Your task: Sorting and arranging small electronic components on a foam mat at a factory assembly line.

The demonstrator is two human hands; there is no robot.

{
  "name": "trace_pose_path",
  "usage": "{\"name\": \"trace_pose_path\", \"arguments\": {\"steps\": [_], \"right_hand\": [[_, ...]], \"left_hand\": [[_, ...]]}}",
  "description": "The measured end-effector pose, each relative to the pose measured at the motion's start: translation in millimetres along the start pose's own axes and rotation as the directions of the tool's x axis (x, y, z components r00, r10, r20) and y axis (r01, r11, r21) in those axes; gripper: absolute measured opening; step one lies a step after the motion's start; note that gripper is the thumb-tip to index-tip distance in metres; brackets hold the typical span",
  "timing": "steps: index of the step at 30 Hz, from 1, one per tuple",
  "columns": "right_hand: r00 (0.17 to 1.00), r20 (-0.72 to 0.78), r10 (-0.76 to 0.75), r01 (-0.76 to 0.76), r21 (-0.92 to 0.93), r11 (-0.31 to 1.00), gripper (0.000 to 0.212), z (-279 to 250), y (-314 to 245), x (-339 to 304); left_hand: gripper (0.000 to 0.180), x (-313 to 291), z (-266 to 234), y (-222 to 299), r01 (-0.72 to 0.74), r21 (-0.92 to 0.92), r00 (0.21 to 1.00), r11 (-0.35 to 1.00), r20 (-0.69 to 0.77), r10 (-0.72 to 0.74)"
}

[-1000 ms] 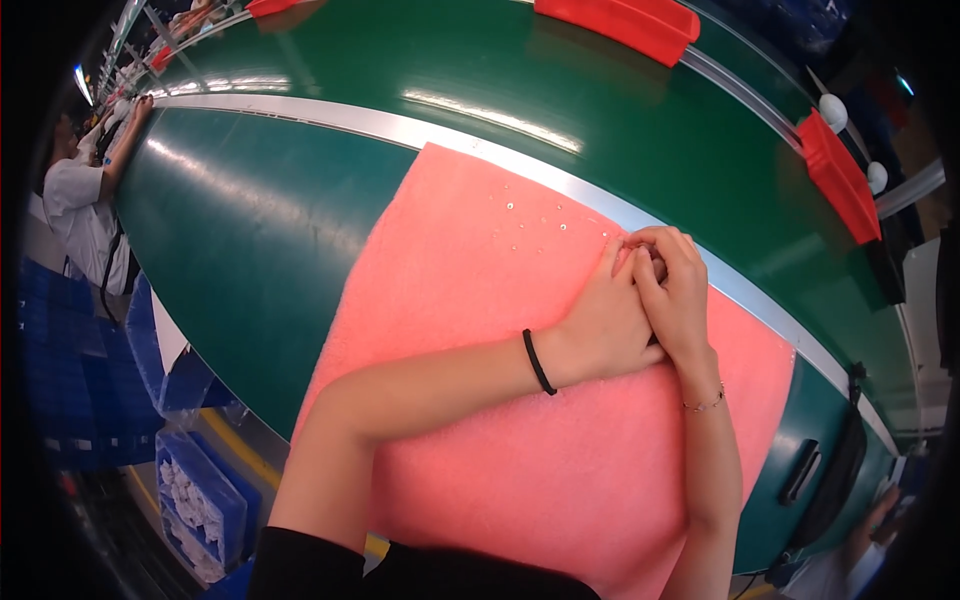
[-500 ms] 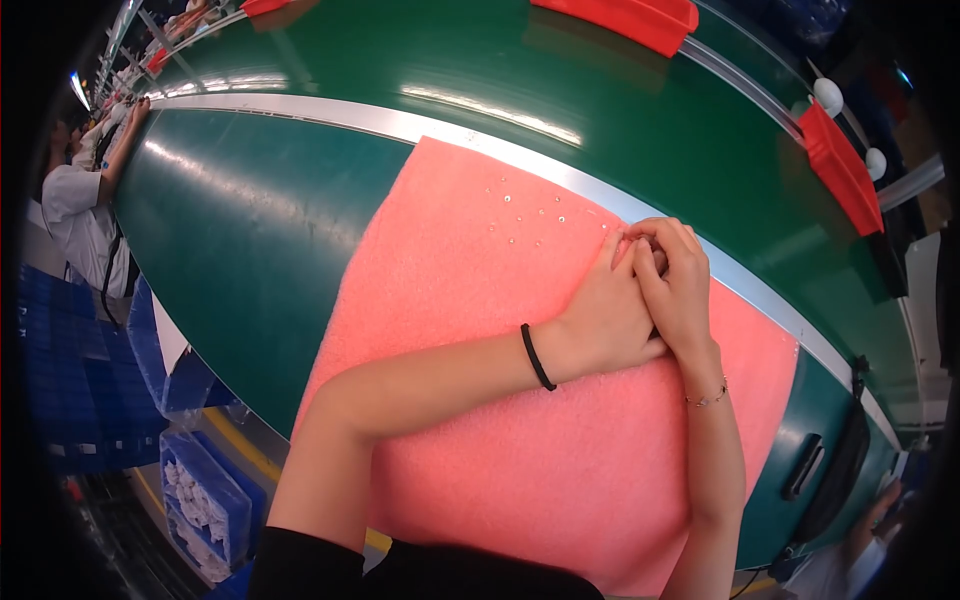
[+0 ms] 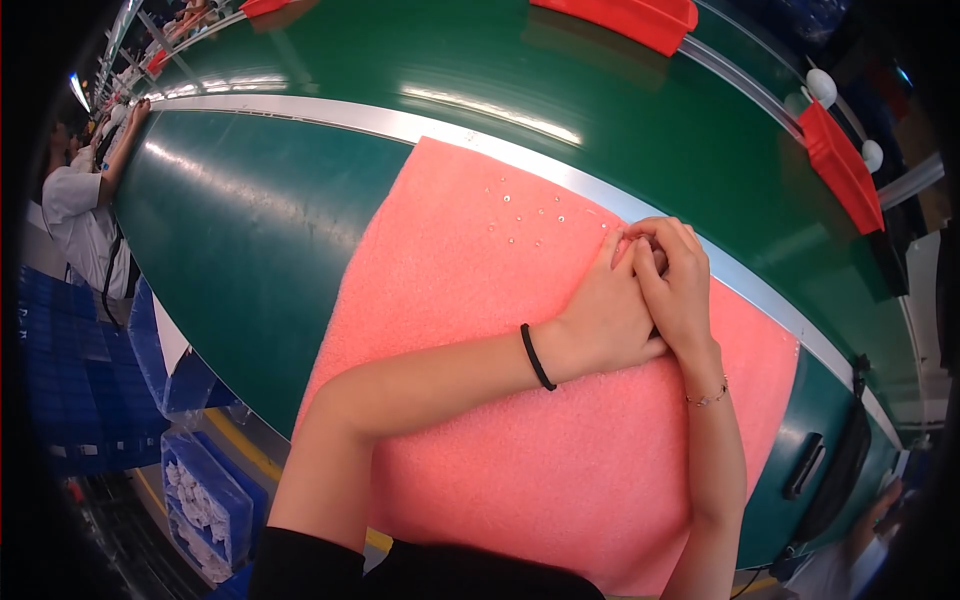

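Observation:
A pink fluffy cloth [image 3: 480, 450] lies spread over the green worktop. On its far part my left hand [image 3: 615, 315] and my right hand [image 3: 682, 285] are joined, the right folded over the left's fingers. Both look closed; whether anything small is between them is hidden. Several tiny shiny round pieces [image 3: 540, 213] are scattered on the cloth just beyond and left of my hands. A black band [image 3: 537, 357] circles my left wrist, and a thin bracelet [image 3: 708, 396] my right.
Beyond a metal rail [image 3: 560, 176] runs a green belt-like surface [image 3: 440, 55], with red trays [image 3: 620, 20] along its far side. A black strap-like item [image 3: 835, 480] lies at right. Blue bins [image 3: 205, 495] stand at lower left. Another person [image 3: 85, 215] works at far left.
My hands, the cloth and the shiny pieces hold still. The white rounded things behind the red tray at far right have shifted slightly.

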State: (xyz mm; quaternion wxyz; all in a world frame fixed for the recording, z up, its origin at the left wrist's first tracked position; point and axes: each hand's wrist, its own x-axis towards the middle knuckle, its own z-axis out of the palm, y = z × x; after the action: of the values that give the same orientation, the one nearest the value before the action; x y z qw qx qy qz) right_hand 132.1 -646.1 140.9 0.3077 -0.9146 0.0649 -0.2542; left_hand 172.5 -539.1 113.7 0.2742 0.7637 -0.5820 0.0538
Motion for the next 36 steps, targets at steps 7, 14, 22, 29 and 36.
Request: {"name": "trace_pose_path", "arguments": {"steps": [7, 14, 22, 29, 36], "right_hand": [[1.000, -0.003, -0.004, 0.004, 0.005, 1.000, 0.010, -0.3, -1.9, -0.1], [0.999, -0.008, -0.048, 0.047, -0.013, 0.999, 0.011, -0.1, -0.2, -1.1], [0.999, 0.014, -0.040, 0.040, -0.017, 0.999, 0.010, -1.2, -0.7, -0.7], [0.999, 0.005, -0.053, 0.053, -0.019, 0.998, 0.009, -0.1, 1.8, -1.1], [0.999, 0.021, -0.033, 0.034, -0.045, 0.998, 0.007, -1.9, 0.6, -0.8]], "left_hand": [[0.061, -0.8, 0.9, 0.8, 0.008, -0.002, 1.000, 1.000, -0.001, -0.008], [0.061, -1.0, 2.4, 0.5, 0.001, 0.000, 1.000, 1.000, -0.014, -0.001], [0.057, -1.0, -1.1, -0.1, -0.021, 0.012, 0.999, 1.000, -0.030, 0.021], [0.058, -1.2, -1.2, -0.1, -0.022, 0.000, 1.000, 1.000, -0.020, 0.022], [0.059, -1.5, 0.5, 0.2, -0.026, -0.004, 0.999, 1.000, -0.040, 0.026]]}}
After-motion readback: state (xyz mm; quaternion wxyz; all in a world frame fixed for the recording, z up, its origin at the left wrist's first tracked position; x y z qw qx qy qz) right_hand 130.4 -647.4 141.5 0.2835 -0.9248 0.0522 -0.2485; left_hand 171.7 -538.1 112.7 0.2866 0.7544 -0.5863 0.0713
